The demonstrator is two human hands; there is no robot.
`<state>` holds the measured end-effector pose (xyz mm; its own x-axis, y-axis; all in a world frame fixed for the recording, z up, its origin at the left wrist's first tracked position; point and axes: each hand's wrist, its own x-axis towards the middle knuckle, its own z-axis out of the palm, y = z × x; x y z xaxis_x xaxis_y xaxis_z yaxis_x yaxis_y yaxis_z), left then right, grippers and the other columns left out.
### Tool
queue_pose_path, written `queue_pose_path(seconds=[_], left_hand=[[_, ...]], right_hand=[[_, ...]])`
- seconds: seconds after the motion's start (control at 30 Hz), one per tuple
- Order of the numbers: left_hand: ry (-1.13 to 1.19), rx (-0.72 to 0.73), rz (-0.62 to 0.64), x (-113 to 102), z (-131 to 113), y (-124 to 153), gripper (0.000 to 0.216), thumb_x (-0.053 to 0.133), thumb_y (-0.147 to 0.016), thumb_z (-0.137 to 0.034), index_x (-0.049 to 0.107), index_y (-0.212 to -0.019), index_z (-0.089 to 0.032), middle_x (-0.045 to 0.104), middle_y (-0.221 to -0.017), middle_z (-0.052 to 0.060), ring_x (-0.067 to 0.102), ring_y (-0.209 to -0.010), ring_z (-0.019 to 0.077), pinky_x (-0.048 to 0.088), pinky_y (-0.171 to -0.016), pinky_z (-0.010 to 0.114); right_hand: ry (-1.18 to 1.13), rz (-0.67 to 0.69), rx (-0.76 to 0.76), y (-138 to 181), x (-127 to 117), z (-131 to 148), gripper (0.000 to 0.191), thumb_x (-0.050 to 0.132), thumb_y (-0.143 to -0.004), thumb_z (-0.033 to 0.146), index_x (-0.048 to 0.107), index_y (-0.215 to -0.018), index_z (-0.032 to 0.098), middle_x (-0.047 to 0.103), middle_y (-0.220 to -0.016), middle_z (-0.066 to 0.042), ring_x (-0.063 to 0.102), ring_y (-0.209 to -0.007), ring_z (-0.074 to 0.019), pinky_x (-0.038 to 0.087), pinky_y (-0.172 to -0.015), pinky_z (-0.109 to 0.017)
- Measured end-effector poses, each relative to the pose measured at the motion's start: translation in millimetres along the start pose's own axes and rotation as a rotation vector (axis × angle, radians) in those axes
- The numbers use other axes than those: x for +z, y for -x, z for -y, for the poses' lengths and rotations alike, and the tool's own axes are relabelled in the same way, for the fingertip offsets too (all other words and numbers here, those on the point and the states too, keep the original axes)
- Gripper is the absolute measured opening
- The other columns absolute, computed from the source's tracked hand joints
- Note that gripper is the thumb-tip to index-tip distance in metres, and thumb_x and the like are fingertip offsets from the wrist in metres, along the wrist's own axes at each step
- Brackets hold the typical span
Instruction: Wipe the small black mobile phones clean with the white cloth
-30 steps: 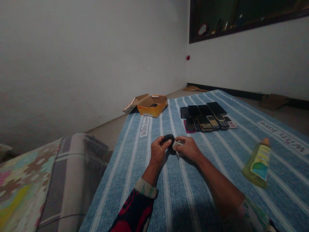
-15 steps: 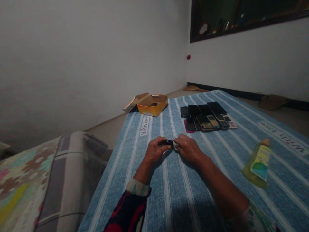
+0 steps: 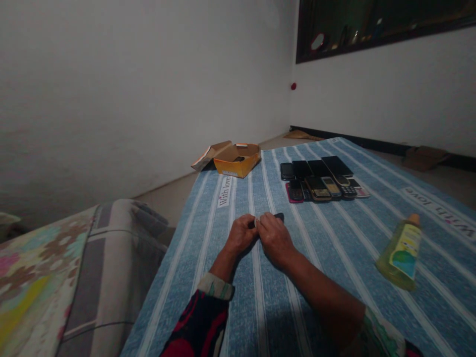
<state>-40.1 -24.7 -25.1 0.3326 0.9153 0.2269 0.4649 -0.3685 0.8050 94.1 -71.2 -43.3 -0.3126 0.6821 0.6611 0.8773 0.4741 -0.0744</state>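
My left hand (image 3: 241,233) and my right hand (image 3: 274,239) meet over the middle of the blue striped cloth (image 3: 238,317). Both are closed around a small black phone-like device (image 3: 280,216), whose dark end juts out beyond the right knuckles; the fingers hide most of it. Between the fingertips shows a bit of white wipe (image 3: 257,221), held by my right hand against the device. Whether it is cloth or paper I cannot tell. Several phones (image 3: 318,188) lie in two rows beyond my right hand, some keypad models in front and dark flat ones behind.
An open orange cardboard box (image 3: 238,167) stands at the far left with a dark item inside. To the right, a bottle of yellow-green liquid (image 3: 400,253) lies on the cloth. A draped, flower-patterned cover (image 3: 40,277) is at the left. White walls (image 3: 148,89) rise behind.
My right hand has shifted slightly left and turned over the device, so its dark end now emerges on the right. The fingertips of both hands are closer together. The view has moved slightly.
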Motion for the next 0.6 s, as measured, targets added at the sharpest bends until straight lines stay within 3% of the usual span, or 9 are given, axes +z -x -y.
queue_pose_path(seconds=[0.17, 0.33, 0.6], left_hand=[[-0.087, -0.015, -0.012, 0.6, 1.1, 0.3, 0.005, 0.067, -0.070, -0.021, 0.066, -0.068, -0.017, 0.057, -0.065, -0.003, 0.054, -0.067, 0.0133, 0.042, -0.065, 0.026], [-0.098, -0.050, -0.015, 2.8, 5.4, 0.4, 0.009, 0.072, -0.070, -0.025, 0.067, -0.072, -0.017, 0.059, -0.067, -0.002, 0.055, -0.067, 0.0141, 0.042, -0.063, 0.026], [-0.140, 0.004, -0.015, 2.5, 2.8, -0.8, 0.013, 0.062, -0.074, -0.022, 0.061, -0.063, -0.017, 0.054, -0.063, -0.003, 0.052, -0.066, 0.0132, 0.041, -0.064, 0.025]], right_hand=[[0.026, -0.009, 0.051, 2.7, -1.4, -16.4, 0.019, 0.048, -0.096, 0.010, 0.067, -0.099, 0.012, 0.063, -0.089, -0.010, 0.049, -0.088, -0.0245, 0.038, -0.071, -0.035], [0.049, -0.020, 0.151, 9.2, -1.2, -33.5, 0.023, 0.046, -0.093, 0.006, 0.067, -0.101, 0.011, 0.064, -0.093, -0.012, 0.051, -0.091, -0.0251, 0.041, -0.074, -0.035], [-0.035, -0.069, -0.008, 10.2, 15.6, -2.7, 0.028, 0.043, -0.097, 0.009, 0.066, -0.113, 0.007, 0.066, -0.107, -0.017, 0.052, -0.115, -0.0283, 0.047, -0.087, -0.039]])
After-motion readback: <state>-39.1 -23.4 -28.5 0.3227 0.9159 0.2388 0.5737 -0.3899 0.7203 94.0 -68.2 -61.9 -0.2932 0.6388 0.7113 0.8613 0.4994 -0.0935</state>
